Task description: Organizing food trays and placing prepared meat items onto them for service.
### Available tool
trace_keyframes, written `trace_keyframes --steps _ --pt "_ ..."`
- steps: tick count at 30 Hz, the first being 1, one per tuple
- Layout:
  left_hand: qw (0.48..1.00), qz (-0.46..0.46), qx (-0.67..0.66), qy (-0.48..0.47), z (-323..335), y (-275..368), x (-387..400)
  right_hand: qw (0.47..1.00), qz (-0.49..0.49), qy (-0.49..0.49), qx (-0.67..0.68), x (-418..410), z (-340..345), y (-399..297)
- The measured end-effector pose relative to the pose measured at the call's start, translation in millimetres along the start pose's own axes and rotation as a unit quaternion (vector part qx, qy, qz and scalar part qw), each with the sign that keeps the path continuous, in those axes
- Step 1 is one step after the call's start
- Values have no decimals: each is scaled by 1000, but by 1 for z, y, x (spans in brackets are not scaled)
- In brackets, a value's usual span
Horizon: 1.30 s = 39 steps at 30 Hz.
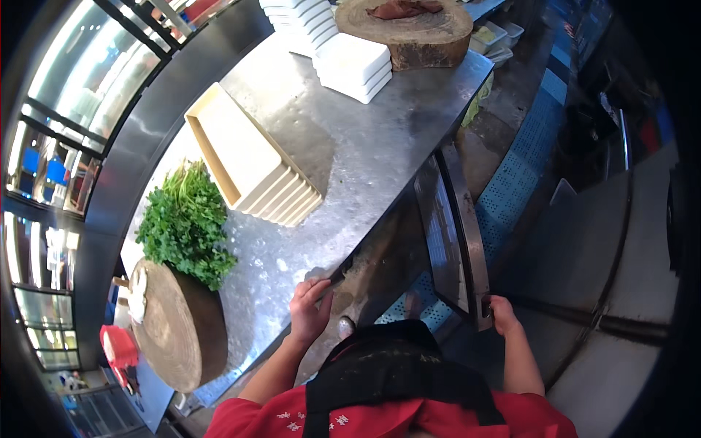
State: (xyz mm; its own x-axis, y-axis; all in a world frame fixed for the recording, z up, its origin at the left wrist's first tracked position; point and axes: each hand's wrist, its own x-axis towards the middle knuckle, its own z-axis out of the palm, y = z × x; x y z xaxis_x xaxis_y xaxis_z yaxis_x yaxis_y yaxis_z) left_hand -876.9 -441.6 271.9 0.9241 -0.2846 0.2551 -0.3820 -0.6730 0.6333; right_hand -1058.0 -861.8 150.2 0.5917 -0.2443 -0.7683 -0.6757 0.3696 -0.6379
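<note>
My right hand [503, 315] has its fingers hooked into the recessed handle of a metal-framed undercounter door [475, 249], which stands swung out from below the worktop. My left hand [311, 309] rests its fingertips at the front edge of the stainless steel worktop [356, 159], thumb apart, with nothing held in it. Farther in on the steel lies a stack of cream rectangular trays [235, 148]. Beside the trays is a leafy bunch of green herbs [189, 224], probably coriander, against a round wooden chopping block [170, 328].
White square dishes [353, 63] stand stacked near a second wooden block [405, 33] with a brown cloth or piece of meat on it. A white cloth [138, 295] lies on the nearer block. Blue perforated mats [515, 164] cover the floor. Steel cabinets [569, 246] stand at right.
</note>
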Motion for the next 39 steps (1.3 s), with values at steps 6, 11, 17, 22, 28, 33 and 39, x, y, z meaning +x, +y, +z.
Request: trace_keyframes --steps 6,11,17,22,28,33,39 --pt "933 -303 -58 -185 10 -23 -106 974 64 -119 -181 6 45 12" --pt "587 -740 -327 13 34 -115 -179 914 -74 -222 -332 13 162 -21" --pt "673 -545 -472 164 67 -104 -142 860 -378 -123 -320 39 212 -212" --pt "688 -557 -427 184 71 -78 -106 653 -657 -14 -377 83 287 -396" --pt "818 -409 -236 330 115 -140 -140 511 -593 -142 -606 199 360 -520" --pt "841 -355 -127 388 137 -146 -124 461 -481 -165 -727 203 361 -511" --pt "612 -430 -199 633 162 -107 -136 449 -482 -172 -733 167 366 -467"
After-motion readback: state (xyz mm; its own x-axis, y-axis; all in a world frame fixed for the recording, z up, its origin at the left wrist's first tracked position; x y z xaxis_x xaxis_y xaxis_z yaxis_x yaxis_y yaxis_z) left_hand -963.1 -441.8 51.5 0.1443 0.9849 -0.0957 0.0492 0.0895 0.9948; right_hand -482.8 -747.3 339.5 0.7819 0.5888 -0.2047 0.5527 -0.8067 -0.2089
